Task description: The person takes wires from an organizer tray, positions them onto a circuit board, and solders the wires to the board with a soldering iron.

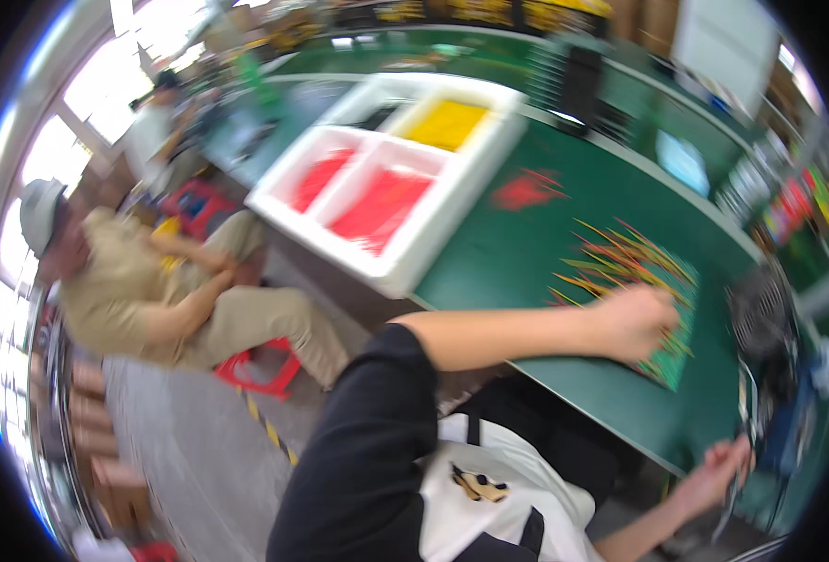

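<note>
My left hand (635, 323) reaches across the table with its fingers curled closed. It rests over a spread of thin red, yellow and orange strips (611, 262) lying on a lighter green mat (672, 365). What the fingers hold, if anything, is hidden by the back of the hand and by blur. At the lower right, my right hand (722, 465) is beside the table's edge, fingers bent inward next to a thin metal piece (747, 403). Motion blur obscures what is in it.
On the green table (564, 215), a white foam box (391, 272) has compartments of red, yellow and black pieces. A small red heap (527, 189) lies beside it. A fan-like grille (761, 304) stands at the right. A seated person (143, 290) in beige is at the left.
</note>
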The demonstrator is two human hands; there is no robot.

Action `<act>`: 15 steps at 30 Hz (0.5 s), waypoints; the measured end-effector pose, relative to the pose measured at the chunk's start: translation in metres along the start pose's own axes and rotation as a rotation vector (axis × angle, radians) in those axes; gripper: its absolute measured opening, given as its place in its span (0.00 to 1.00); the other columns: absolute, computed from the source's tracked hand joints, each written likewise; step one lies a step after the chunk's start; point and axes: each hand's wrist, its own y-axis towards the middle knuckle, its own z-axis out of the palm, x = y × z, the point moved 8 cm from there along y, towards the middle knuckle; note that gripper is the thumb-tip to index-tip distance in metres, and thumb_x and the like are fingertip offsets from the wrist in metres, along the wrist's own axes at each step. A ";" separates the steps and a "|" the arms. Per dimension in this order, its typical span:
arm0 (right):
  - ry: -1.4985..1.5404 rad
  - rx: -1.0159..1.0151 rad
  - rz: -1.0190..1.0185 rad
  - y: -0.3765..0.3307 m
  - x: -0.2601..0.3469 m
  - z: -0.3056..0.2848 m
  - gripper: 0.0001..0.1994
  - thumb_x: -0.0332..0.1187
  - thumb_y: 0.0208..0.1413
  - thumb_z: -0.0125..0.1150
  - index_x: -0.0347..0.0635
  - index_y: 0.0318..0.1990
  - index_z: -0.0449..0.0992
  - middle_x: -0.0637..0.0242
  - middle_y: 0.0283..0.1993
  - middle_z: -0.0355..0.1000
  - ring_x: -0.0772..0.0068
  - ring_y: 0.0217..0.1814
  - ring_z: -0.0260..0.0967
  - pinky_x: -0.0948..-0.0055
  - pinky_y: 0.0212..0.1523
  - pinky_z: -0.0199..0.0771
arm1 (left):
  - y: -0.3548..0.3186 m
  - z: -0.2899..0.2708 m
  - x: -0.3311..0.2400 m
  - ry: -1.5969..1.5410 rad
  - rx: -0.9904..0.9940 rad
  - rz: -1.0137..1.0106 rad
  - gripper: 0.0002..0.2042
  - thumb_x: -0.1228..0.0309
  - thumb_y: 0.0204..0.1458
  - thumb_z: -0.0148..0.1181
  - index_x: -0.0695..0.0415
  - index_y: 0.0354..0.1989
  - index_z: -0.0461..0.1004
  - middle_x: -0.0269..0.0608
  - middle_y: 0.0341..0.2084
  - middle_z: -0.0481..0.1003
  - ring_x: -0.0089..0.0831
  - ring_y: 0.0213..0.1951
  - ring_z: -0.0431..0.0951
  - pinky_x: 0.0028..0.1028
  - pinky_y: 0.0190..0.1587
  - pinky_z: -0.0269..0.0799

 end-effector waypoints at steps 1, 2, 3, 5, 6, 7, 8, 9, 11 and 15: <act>-0.036 -0.015 -0.032 0.007 0.005 -0.004 0.10 0.36 0.56 0.55 0.38 0.31 0.66 0.72 0.19 0.59 0.84 0.21 0.55 0.85 0.21 0.54 | 0.001 0.003 -0.001 0.004 -0.011 0.046 0.03 0.77 0.36 0.53 0.60 0.22 0.70 0.48 0.23 0.67 0.45 0.29 0.71 0.39 0.31 0.69; -0.078 -0.012 -0.110 0.003 0.027 0.006 0.09 0.32 0.54 0.55 0.35 0.28 0.67 0.67 0.18 0.60 0.79 0.19 0.56 0.81 0.19 0.56 | 0.005 0.005 -0.004 0.006 -0.025 0.076 0.03 0.77 0.36 0.53 0.61 0.21 0.71 0.47 0.22 0.68 0.45 0.29 0.72 0.39 0.30 0.69; -0.116 0.004 -0.178 -0.005 0.042 0.018 0.08 0.28 0.52 0.55 0.33 0.25 0.68 0.63 0.17 0.60 0.75 0.18 0.57 0.77 0.16 0.58 | 0.003 0.006 -0.001 0.014 -0.003 0.029 0.02 0.77 0.36 0.52 0.60 0.20 0.71 0.47 0.23 0.68 0.44 0.29 0.72 0.39 0.30 0.69; -0.094 0.068 -0.181 0.002 0.028 0.010 0.10 0.31 0.52 0.56 0.34 0.24 0.67 0.64 0.16 0.61 0.75 0.16 0.57 0.78 0.16 0.58 | -0.002 -0.001 -0.006 -0.009 -0.037 0.004 0.03 0.78 0.35 0.51 0.60 0.19 0.72 0.45 0.22 0.68 0.44 0.27 0.72 0.38 0.29 0.69; -0.107 0.068 -0.203 0.009 0.017 0.003 0.12 0.35 0.53 0.57 0.36 0.23 0.66 0.65 0.15 0.62 0.75 0.15 0.57 0.79 0.16 0.58 | -0.003 0.001 -0.004 0.012 -0.037 0.013 0.03 0.77 0.35 0.52 0.59 0.19 0.72 0.45 0.21 0.68 0.44 0.27 0.72 0.38 0.29 0.68; -0.126 0.060 -0.227 0.013 0.013 0.004 0.15 0.38 0.53 0.58 0.38 0.23 0.65 0.66 0.14 0.63 0.76 0.14 0.57 0.81 0.16 0.58 | -0.001 0.001 -0.002 0.024 -0.032 0.025 0.03 0.75 0.36 0.52 0.59 0.19 0.72 0.45 0.21 0.68 0.44 0.27 0.72 0.37 0.28 0.68; -0.103 0.018 -0.243 0.002 0.029 0.015 0.14 0.34 0.49 0.60 0.38 0.21 0.63 0.67 0.14 0.60 0.77 0.15 0.54 0.80 0.17 0.55 | 0.002 0.001 0.002 0.039 -0.044 0.011 0.03 0.75 0.36 0.52 0.59 0.19 0.72 0.45 0.21 0.68 0.44 0.27 0.72 0.37 0.28 0.68; -0.097 0.034 -0.238 0.006 0.022 0.017 0.14 0.34 0.49 0.60 0.38 0.21 0.63 0.67 0.14 0.60 0.77 0.15 0.54 0.80 0.17 0.55 | 0.005 0.004 -0.001 0.096 -0.026 0.066 0.03 0.73 0.35 0.53 0.59 0.18 0.72 0.44 0.20 0.68 0.42 0.26 0.72 0.37 0.27 0.68; 0.547 0.386 -0.338 0.002 0.034 0.042 0.14 0.34 0.50 0.60 0.38 0.21 0.62 0.67 0.14 0.60 0.77 0.15 0.54 0.80 0.17 0.56 | 0.007 0.000 -0.009 0.157 -0.013 0.110 0.04 0.71 0.34 0.54 0.58 0.17 0.71 0.43 0.20 0.68 0.41 0.26 0.72 0.37 0.26 0.68; -0.176 0.099 -0.266 0.006 0.029 0.026 0.15 0.36 0.51 0.59 0.38 0.21 0.61 0.68 0.14 0.59 0.77 0.15 0.54 0.79 0.17 0.56 | -0.005 -0.005 -0.046 0.473 -0.168 0.320 0.08 0.68 0.31 0.56 0.58 0.19 0.69 0.39 0.18 0.68 0.37 0.24 0.73 0.35 0.23 0.67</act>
